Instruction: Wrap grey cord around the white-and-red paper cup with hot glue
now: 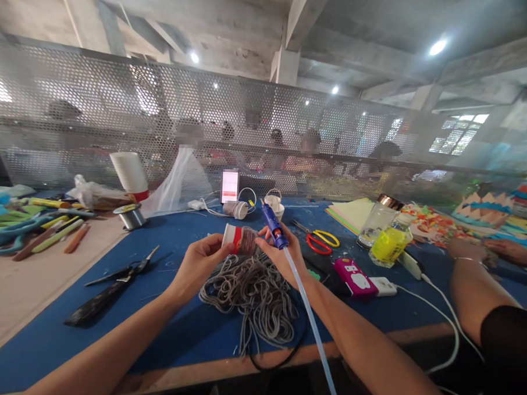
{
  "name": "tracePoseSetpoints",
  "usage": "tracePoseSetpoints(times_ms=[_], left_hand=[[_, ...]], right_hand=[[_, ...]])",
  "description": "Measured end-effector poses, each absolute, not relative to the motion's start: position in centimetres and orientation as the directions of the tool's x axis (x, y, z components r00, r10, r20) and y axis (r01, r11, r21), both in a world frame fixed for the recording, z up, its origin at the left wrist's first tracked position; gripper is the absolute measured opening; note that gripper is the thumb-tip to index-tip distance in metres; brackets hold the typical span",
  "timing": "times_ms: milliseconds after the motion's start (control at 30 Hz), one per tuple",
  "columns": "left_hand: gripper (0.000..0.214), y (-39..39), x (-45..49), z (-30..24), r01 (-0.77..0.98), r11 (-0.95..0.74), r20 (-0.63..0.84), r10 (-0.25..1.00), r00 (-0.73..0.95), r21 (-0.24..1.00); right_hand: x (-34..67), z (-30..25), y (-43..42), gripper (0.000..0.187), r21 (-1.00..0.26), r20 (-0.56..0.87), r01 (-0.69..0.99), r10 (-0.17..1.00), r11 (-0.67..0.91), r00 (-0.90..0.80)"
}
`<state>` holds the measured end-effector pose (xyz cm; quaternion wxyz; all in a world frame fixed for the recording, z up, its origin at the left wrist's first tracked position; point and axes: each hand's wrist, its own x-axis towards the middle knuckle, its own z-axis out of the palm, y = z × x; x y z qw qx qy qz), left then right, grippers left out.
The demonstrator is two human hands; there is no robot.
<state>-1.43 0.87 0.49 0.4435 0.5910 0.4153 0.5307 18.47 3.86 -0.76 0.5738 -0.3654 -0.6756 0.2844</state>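
Observation:
My left hand (206, 259) is closed around the white base end of a paper cup (231, 238) lying sideways in the air. Grey cord (247, 242) wraps the cup's other end, beside a red band. My right hand (282, 251) is closed on a blue glue gun (274, 224), its nozzle pointing up and away, a long glue stick (313, 316) trailing from its back. The fingertips of that hand also reach the corded end of the cup. Below both hands a loose heap of grey cord (259, 296) lies on the blue table mat (165, 344).
Black scissors (124, 279) lie left; red-and-yellow scissors (318, 238) lie right. Stacked paper cups (127, 171) and a wire spool (130, 216) stand back left. A power bank (351, 277) with white cables, a bottle (390, 241) and another person's arm (473, 288) are on the right.

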Motion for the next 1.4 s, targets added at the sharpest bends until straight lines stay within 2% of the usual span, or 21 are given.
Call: tracePoseSetpoints(times_ms=[300,533,733,933,1200,1400], left_hand=[[0.022,1.4,-1.8,-0.3,0.085,-0.309,0.305,0.951,0.060,0.947],[0.022,1.8,-2.3,-0.2,0.065,-0.351,0.354,0.934,-0.056,0.934],[0.023,2.0,-2.5,0.0,-0.011,-0.387,0.382,0.914,-0.138,0.922],[0.024,2.2,-2.7,-0.2,0.014,-0.411,0.407,0.896,-0.179,0.911],[0.029,2.1,-2.6,-0.1,0.080,-0.435,0.442,0.880,-0.172,0.897],[0.028,1.8,-2.4,0.1,0.142,-0.456,0.475,0.864,-0.165,0.879]], right_hand=[[18.0,-1.4,4.3,0.019,-0.818,0.559,0.126,0.827,0.562,-0.064],[17.9,-0.9,3.6,0.019,-0.857,0.498,0.056,0.852,0.512,-0.160],[17.7,-0.6,3.0,0.017,-0.880,0.437,0.082,0.865,0.468,-0.249],[18.0,-0.3,2.5,0.021,-0.891,0.396,0.110,0.874,0.440,-0.282],[18.0,0.2,1.9,0.030,-0.911,0.393,-0.007,0.862,0.413,-0.321],[18.0,-0.1,1.6,0.031,-0.923,0.327,0.068,0.868,0.378,-0.374]])
